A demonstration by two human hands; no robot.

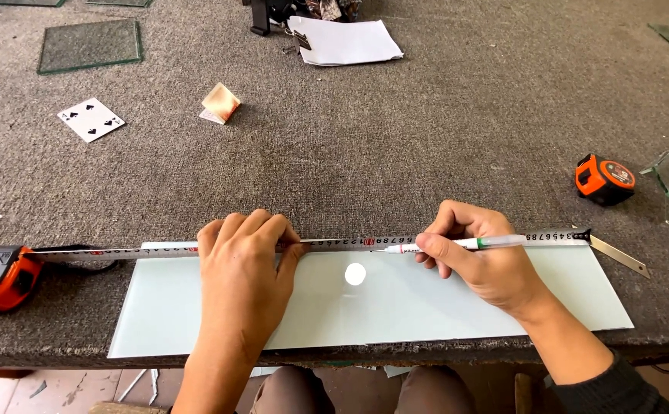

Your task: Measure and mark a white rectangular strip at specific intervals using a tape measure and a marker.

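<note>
A long pale rectangular glass pane [396, 307] lies at the near edge of the grey felt-covered table [426, 138]. Along its far edge runs the steel blade of an orange and black tape measure [1, 276], whose case is partly cut off at the left. The left hand [242, 268] presses flat on the blade, hiding part of it. The right hand [480, 261] pinches a white and green marker pen [457, 244], tip at the blade.

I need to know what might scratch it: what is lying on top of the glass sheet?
On the glass sheet lie the tape measure blade along its far edge, the left hand and the right hand holding a marker. Anything beneath the hands is hidden.
</note>
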